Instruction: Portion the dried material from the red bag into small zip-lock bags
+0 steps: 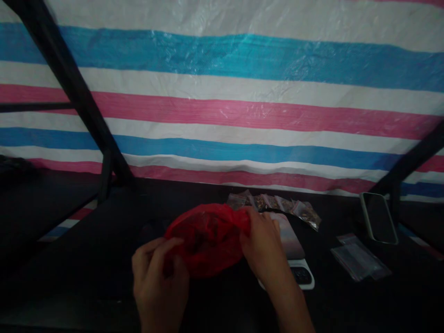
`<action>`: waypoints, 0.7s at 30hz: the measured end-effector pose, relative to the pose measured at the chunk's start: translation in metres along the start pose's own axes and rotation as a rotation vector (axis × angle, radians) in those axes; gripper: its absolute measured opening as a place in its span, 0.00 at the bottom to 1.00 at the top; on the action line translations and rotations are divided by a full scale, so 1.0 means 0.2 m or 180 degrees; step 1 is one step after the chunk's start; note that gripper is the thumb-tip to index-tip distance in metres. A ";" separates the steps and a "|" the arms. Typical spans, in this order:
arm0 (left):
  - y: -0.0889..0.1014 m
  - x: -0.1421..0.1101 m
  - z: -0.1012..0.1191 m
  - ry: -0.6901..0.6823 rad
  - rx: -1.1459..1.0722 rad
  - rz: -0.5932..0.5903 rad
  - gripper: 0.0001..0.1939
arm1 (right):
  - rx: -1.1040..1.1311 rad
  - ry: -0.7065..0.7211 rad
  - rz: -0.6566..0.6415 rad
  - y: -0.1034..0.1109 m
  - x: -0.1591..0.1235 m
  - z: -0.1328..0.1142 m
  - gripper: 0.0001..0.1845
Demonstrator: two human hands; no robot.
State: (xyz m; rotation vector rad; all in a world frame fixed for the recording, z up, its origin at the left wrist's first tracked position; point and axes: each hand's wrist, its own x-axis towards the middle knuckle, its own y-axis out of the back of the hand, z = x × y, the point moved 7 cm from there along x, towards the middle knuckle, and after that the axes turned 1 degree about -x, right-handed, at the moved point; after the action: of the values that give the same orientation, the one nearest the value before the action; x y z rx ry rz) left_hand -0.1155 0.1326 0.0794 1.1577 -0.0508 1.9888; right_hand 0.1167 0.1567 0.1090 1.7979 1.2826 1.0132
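Between my two hands a red plastic bag (208, 245) is spread, its mouth facing up; something dark lies inside, too dim to name. My left hand (159, 277) pinches the bag's left rim, fingers curled. On the opposite rim, my right hand (258, 245) has its fingers closed on the gathered red plastic. Partly hidden behind my right wrist is a white kitchen scale (289, 240) with a pale, shiny plate and dark buttons at its front.
Several filled small zip bags (277, 203) lie in a row behind the scale. Flat zip bags (360, 256) rest to the right, near a phone (379, 217). Dark metal posts (83, 101) stand before a striped tarp (243, 111).
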 end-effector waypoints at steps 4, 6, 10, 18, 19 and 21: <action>-0.01 0.02 0.05 -0.0291 0.0295 -0.0200 0.10 | 0.0072 0.0184 -0.0332 -0.03 -0.04 0.03 0.37; 0.03 0.01 0.10 -0.0489 0.0491 -0.0023 0.11 | 0.0353 0.0183 -0.0244 0.02 -0.06 0.08 0.37; 0.07 -0.04 0.22 -0.0901 0.0537 0.0044 0.17 | 0.0954 -0.0048 0.0549 0.28 -0.06 0.32 0.31; -0.13 -0.19 0.39 -0.1388 -0.0025 -0.0841 0.21 | 0.0077 -0.1329 0.0637 0.32 -0.05 0.73 0.19; -0.14 -0.21 0.41 -0.1384 -0.0019 -0.0826 0.21 | 0.0067 -0.1286 0.0582 0.30 -0.04 0.72 0.19; -0.14 -0.24 0.44 -0.1318 -0.0077 -0.0748 0.20 | 0.0020 -0.1222 0.0550 0.26 -0.03 0.71 0.20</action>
State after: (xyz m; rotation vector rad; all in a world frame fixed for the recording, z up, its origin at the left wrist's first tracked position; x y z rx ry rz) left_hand -0.0226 0.0862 0.0854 1.4712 -0.1435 1.5181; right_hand 0.2620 0.1228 0.0882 2.0149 0.9089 0.7044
